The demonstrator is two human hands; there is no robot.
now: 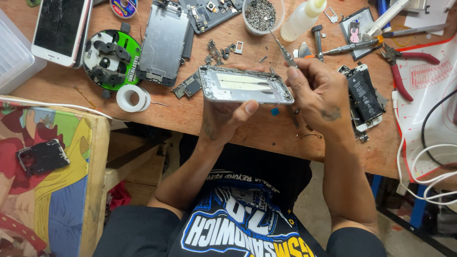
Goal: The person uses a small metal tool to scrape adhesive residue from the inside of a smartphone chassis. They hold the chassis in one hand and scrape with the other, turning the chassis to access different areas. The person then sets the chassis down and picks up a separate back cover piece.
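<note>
Two hands work above the wooden bench (pixel 181 116): left hand (pixel 223 119) grips a stripped phone frame (pixel 245 85) (inside facing up) from below; right hand (pixel 316 93) pinches a thin screwdriver (pixel 284 51) at the frame's far edge.

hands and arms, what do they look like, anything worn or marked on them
Both arms are bare up to the elbows, with no sleeves, gloves, watch or rings in view. The right hand has a small dark tattoo on its back near the wrist. The left hand shows a faint dark mark at the inner wrist, too small to make out. No cables or straps are attached to either arm.
</note>
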